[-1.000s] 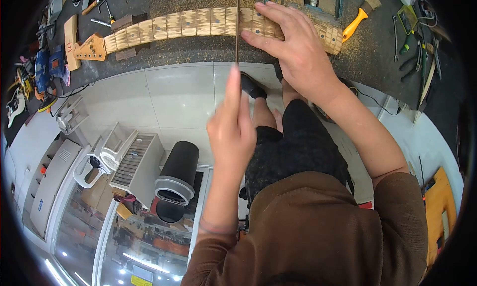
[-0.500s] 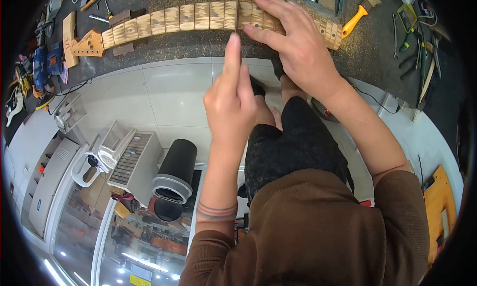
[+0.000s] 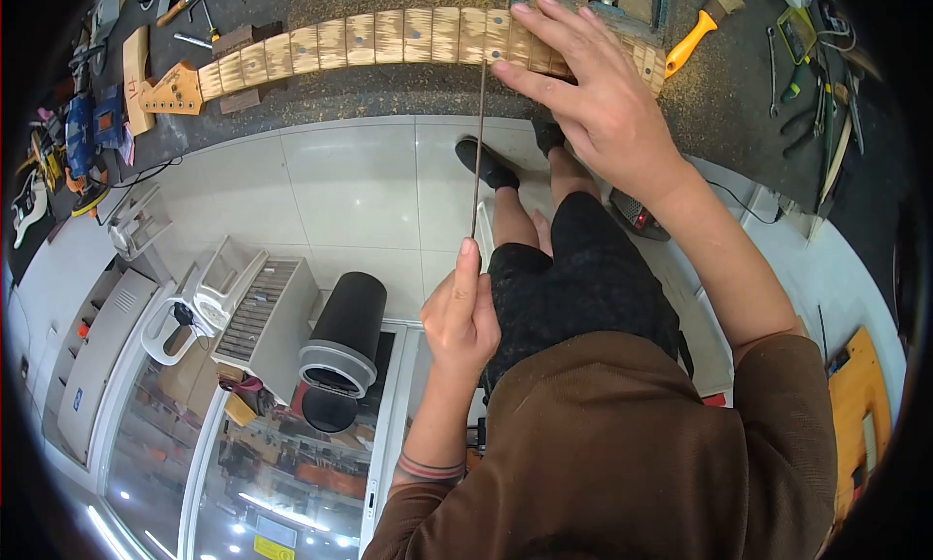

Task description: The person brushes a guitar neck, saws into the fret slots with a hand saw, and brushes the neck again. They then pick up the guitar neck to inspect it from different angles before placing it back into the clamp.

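Dark workbench (image 3: pixel 389 93), top dusted all over with sawdust. Guitar neck (image 3: pixel 389 37) lies lengthwise along it, fretboard up, headstock (image 3: pixel 173 88) toward the left end, propped on small wooden blocks (image 3: pixel 241 100). Pale wooden offcut (image 3: pixel 138 74) just left of the headstock. Screwdriver (image 3: pixel 190 1) and loose cables in the far left corner, blue power tool (image 3: pixel 92 122) at the left edge. Vise (image 3: pixel 603 1) sits behind the neck's right end, yellow-handled brush (image 3: pixel 702 25) just beside it. Wrenches and small hand tools (image 3: pixel 807 84) spread along the right end
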The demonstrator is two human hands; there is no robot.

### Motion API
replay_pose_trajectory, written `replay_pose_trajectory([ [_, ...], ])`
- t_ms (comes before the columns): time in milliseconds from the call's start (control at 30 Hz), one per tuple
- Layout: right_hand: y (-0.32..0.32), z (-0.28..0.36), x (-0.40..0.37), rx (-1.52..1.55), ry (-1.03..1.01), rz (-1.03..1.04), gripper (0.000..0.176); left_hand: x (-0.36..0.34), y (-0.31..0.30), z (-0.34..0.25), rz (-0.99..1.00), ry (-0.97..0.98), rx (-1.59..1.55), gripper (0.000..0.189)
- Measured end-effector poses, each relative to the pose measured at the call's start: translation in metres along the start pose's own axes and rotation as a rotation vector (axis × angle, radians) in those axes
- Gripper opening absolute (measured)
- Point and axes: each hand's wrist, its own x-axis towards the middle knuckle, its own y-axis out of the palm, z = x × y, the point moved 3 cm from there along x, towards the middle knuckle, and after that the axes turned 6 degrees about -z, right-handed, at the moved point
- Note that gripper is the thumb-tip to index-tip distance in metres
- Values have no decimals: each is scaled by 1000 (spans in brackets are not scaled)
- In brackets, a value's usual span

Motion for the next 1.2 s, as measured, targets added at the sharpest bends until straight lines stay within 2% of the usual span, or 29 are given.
replay_pose_trajectory([
  [67,3,-2,-2,5,-1,-9,55,0,1,1,34,14,34,61],
  [400,5,1,-1,-27,16,10,59,1,1,4,64,-43,18,60],
  [467,7,-3,-4,5,32,-12,58,9,4,2,26,-31,-9,67],
  [500,8,-3,-4,3,33,-12,58,22,6,-3,27,-31,-11,67],
  [567,8,-4,-5,8,35,-11,57,57,18,-12,64,-67,3,55],
  [633,8,-6,-6,12,32,-13,56,107,38,-21,39,-52,-50,55],
  [733,7,-6,-6,17,20,-20,53,140,48,-23,61,-86,-78,56],
  [833,6,-6,-2,29,25,-39,51,81,32,-11,43,-15,-2,56],
  [900,6,-7,-2,32,37,-39,50,24,17,2,52,-46,20,56],
  [967,7,-6,-3,39,32,-46,47,29,13,-2,77,-78,23,56],
  [1033,8,-6,-4,43,35,-50,47,58,17,-13,71,-66,17,56],
  [1067,8,-6,-4,41,33,-57,47,96,31,-18,41,-20,3,56],
  [1133,8,-7,-6,32,30,-53,47,148,50,-26,63,-47,-31,55],
  [1200,7,-7,-4,34,25,-51,48,135,50,-22,36,-50,-39,55],
])
